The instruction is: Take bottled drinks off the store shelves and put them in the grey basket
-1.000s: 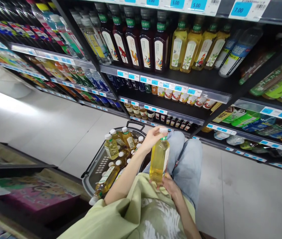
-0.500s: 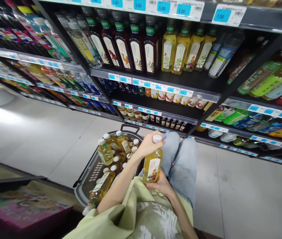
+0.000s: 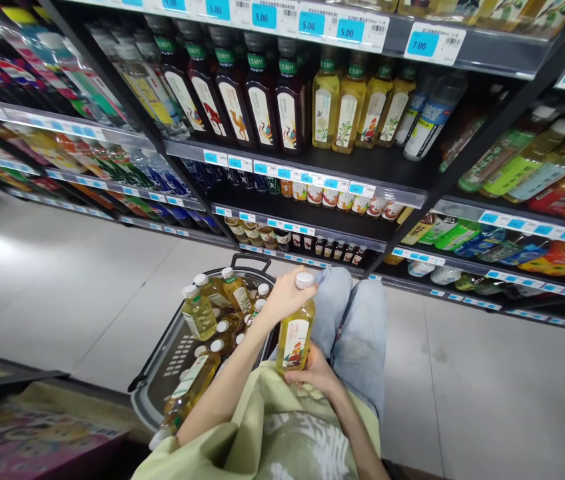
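Observation:
Upright in front of my lap is a bottle of yellow tea (image 3: 294, 339) with a white cap and a pale label showing a red picture. My left hand (image 3: 290, 293) is wrapped round its neck just under the cap. Lower down, my right hand (image 3: 316, 372) grips the base from the right side. To my left sits a grey shopping basket (image 3: 145, 399) holding several similar tea bottles. One bottle (image 3: 199, 313) stands upright at its left side, and another (image 3: 193, 380) lies tilted near my left forearm, which hides part of the basket.
Ahead are dark shelves (image 3: 362, 167) with price tags, carrying dark tea bottles (image 3: 262, 100) and yellow tea bottles (image 3: 350, 110). More drinks (image 3: 527, 153) fill the right-hand bay. A pink box (image 3: 47, 433) is at lower left. Tiled floor (image 3: 457, 393) lies to the right.
The view has shifted slightly, so the shelves, basket and hands appear a little further left. Both hands keep their hold on the tea bottle.

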`<state>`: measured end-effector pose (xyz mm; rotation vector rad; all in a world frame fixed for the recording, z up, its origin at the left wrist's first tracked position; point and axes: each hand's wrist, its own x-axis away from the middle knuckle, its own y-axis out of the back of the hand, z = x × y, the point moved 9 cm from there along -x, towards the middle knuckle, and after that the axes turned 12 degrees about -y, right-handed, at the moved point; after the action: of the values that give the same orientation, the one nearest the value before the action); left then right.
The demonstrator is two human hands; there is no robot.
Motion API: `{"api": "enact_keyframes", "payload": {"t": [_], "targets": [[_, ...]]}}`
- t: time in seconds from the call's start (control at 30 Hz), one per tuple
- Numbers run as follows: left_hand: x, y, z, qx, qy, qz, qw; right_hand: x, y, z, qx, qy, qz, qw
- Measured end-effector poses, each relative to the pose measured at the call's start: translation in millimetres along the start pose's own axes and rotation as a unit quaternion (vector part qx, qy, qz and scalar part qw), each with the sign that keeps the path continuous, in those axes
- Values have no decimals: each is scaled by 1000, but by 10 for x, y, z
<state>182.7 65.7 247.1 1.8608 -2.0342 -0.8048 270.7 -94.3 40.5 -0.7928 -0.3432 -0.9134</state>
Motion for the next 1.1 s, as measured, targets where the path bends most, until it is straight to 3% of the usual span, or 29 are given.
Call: {"api": "enact_keyframes", "payload": {"t": [0.23, 0.43, 0.57, 0.7, 0.8, 0.93, 1.1], "targets": [[88, 253, 56, -43, 1, 2, 999, -23, 21, -48, -5, -11, -5, 1000], [318, 807, 411, -148, 63, -12, 987, -73, 21, -105, -2, -38, 17, 999], [671, 1165, 858, -161, 160, -38, 973, -84, 96, -72, -19, -33, -7, 999], [1167, 1394, 1213, -114, 260, -118, 952, -43, 150, -31, -20, -22, -27, 999], [1412, 1484, 1248, -138, 270, -158, 940, 2, 174, -23, -11, -21, -40, 999], [1563, 1545, 1304, -263, 263, -132, 919, 38, 184, -35, -6, -27, -49, 998], [1979, 1835, 1709, -320, 314, -156, 880, 73, 182, -47, -2, -37, -56, 998]]}}
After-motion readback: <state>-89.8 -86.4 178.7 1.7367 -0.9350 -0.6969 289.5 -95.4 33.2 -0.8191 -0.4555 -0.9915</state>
